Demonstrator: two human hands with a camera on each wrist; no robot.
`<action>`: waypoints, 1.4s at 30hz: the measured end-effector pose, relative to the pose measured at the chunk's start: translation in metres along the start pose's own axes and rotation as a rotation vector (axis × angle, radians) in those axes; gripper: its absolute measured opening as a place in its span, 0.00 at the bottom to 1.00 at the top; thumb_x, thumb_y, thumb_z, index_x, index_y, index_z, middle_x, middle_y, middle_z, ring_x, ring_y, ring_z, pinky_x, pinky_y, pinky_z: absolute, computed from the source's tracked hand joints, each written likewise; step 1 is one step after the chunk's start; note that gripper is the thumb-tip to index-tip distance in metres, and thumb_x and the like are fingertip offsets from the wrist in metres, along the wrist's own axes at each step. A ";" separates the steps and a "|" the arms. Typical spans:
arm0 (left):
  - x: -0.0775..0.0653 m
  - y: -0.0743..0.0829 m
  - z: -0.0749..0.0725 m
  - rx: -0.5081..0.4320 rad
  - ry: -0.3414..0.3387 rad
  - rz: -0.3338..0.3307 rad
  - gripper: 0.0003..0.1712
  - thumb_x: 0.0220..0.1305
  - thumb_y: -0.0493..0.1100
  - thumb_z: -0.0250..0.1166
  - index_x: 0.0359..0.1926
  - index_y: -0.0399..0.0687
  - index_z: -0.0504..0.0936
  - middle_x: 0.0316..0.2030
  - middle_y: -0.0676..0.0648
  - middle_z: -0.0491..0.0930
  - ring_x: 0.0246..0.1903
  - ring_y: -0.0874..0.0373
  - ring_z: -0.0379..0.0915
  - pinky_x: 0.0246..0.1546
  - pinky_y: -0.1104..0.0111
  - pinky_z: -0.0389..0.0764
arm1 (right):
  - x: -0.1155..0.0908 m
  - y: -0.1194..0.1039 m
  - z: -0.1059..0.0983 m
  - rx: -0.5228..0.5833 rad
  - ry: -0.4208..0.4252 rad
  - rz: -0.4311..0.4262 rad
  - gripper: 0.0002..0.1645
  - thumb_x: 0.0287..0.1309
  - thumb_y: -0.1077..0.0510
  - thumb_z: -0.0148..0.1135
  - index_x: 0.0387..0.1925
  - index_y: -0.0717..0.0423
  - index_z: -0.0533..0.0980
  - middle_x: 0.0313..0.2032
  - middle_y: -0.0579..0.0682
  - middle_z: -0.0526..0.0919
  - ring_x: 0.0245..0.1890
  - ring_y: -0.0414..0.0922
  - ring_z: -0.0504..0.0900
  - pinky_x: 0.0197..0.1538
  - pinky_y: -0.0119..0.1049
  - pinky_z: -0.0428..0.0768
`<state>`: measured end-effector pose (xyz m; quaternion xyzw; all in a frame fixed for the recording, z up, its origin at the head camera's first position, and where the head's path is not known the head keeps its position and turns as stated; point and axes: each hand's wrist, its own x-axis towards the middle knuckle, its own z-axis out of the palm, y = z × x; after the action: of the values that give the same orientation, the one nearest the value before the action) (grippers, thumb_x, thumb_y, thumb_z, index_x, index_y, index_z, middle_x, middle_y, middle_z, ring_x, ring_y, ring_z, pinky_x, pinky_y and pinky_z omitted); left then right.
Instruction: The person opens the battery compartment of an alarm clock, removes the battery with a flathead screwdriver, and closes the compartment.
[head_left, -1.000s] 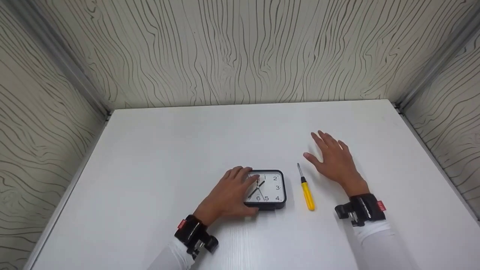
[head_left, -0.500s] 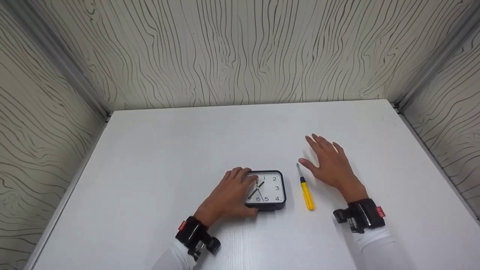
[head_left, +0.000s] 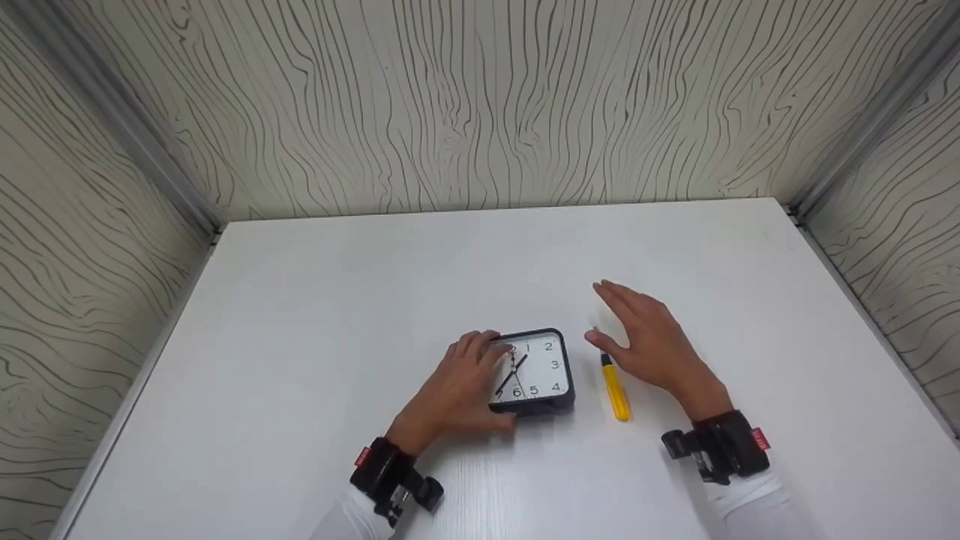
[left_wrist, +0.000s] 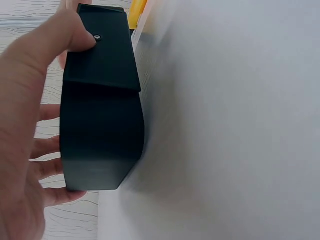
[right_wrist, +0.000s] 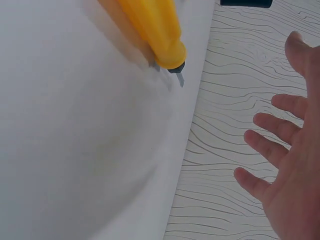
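Wood-grain walls (head_left: 480, 105) across the top, cut off at the frame's edges. Below, a white table (head_left: 337, 300). Lower right, right hand (head_left: 660, 345), fingers and thumb apart. Lower centre, left hand (head_left: 457, 386), clamped on black-framed clock (head_left: 540, 375), hiding some left numerals; 1 to 6 legible. Beside it, yellow screwdriver (head_left: 615, 390), shaft mostly hidden. Red wrist tags (head_left: 760, 439), lettering unreadable.

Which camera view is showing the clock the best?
The head view: there the clock shows most of its numbered face, though the left grip covers its left part. The left wrist view shows only dark casing with a screw; the right wrist view, just a dark edge at the top, probably the clock's.
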<state>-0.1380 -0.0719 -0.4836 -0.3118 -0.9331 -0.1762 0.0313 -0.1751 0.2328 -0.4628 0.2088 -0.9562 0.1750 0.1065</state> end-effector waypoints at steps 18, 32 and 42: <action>-0.003 0.001 -0.002 -0.210 0.130 -0.024 0.57 0.39 0.63 0.71 0.70 0.51 0.60 0.69 0.45 0.59 0.69 0.52 0.56 0.64 0.58 0.71 | -0.011 -0.030 -0.007 0.286 -0.105 -0.052 0.45 0.59 0.41 0.64 0.74 0.41 0.57 0.72 0.48 0.63 0.70 0.54 0.64 0.67 0.60 0.64; -0.004 0.005 0.003 -0.357 0.208 0.017 0.58 0.40 0.57 0.73 0.72 0.50 0.57 0.68 0.45 0.56 0.63 0.55 0.60 0.56 0.64 0.76 | -0.012 -0.041 -0.006 0.479 -0.110 -0.173 0.56 0.49 0.44 0.72 0.75 0.42 0.53 0.73 0.44 0.61 0.73 0.48 0.61 0.69 0.54 0.65; -0.003 0.007 0.004 -0.420 0.204 0.038 0.59 0.40 0.56 0.73 0.72 0.51 0.55 0.67 0.46 0.57 0.64 0.56 0.60 0.59 0.63 0.75 | -0.009 -0.045 -0.004 0.573 -0.076 -0.211 0.60 0.46 0.38 0.73 0.76 0.46 0.52 0.73 0.47 0.62 0.68 0.49 0.69 0.66 0.52 0.70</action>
<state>-0.1314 -0.0667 -0.4853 -0.3098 -0.8619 -0.3964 0.0632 -0.1467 0.1998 -0.4486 0.3349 -0.8443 0.4176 0.0249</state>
